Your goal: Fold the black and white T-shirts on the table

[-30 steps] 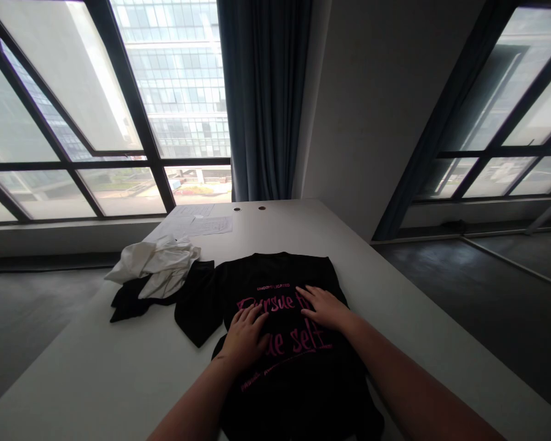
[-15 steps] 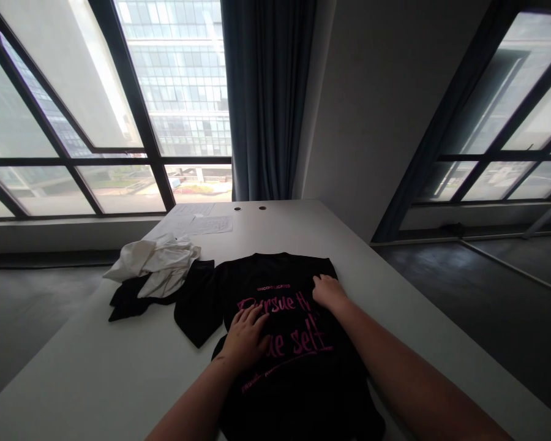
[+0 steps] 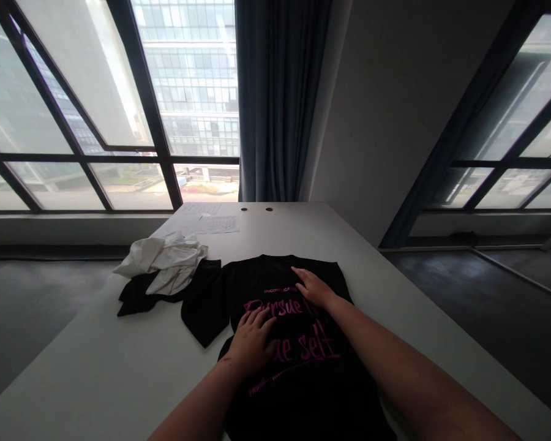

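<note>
A black T-shirt (image 3: 303,392) with pink lettering lies spread on the white table, its collar toward the far end. Its left sleeve sticks out to the left, while no sleeve shows on the right side. My left hand (image 3: 252,340) rests flat on the lettering at the shirt's left, fingers stretched out. Higher up on the chest, my right hand (image 3: 313,288) lies with fingers extended toward the left, covering the ends of the printed words. Neither hand grips the cloth.
A crumpled white garment (image 3: 177,260) lies to the left, over a piece of black cloth (image 3: 138,296). Papers (image 3: 215,225) lie near the far end of the white table (image 3: 119,380), beside two round holes. Beyond stand windows and a dark blue curtain (image 3: 280,98).
My right hand has gone from the shirt's right shoulder inward to the left, and its fingers have straightened. The left hand stays on the shirt. The view has shifted slightly.
</note>
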A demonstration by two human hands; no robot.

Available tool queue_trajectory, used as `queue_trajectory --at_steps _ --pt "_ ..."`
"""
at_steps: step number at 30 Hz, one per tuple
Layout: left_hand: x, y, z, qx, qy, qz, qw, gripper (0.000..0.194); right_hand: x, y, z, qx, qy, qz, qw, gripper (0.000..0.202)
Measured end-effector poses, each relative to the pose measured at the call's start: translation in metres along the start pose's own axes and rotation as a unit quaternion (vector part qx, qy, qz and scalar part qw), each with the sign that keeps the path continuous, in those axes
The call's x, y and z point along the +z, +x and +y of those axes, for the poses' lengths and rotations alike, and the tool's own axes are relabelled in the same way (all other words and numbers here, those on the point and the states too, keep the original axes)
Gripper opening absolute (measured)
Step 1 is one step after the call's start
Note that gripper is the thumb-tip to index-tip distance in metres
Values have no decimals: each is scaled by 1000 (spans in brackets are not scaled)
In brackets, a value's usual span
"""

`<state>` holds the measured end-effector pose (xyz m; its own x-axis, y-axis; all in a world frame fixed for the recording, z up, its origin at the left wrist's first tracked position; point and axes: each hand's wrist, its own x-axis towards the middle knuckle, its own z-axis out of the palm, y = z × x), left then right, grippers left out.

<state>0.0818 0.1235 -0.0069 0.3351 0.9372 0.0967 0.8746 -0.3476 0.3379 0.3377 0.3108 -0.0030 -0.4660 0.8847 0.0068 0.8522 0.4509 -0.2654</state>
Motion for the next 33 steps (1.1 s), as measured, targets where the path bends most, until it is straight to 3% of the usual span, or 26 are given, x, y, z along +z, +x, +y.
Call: queue_trajectory --at_steps 6,13,21,26,30,33 --pt "-2 -1 0 -3 -4 -1 1000 58 7 25 32 139 -50 -15 989 62" --pt "1 2 2 -5 -5 -3 1000 59 19 28 52 175 -68 -14 982 64" --pt "0 6 9 -13 17 -3 1000 58 13 47 71 265 -54 -14 963 66" --pt "3 11 14 -29 37 -9 999 58 12 50 82 279 -50 -8 959 67" --pt "-2 25 19 -43 59 -30 997 60 13 51 89 282 -50 -6 958 67" --pt "-16 53 13 -82 82 -42 992 63 14 51 91 283 -50 -5 958 67"
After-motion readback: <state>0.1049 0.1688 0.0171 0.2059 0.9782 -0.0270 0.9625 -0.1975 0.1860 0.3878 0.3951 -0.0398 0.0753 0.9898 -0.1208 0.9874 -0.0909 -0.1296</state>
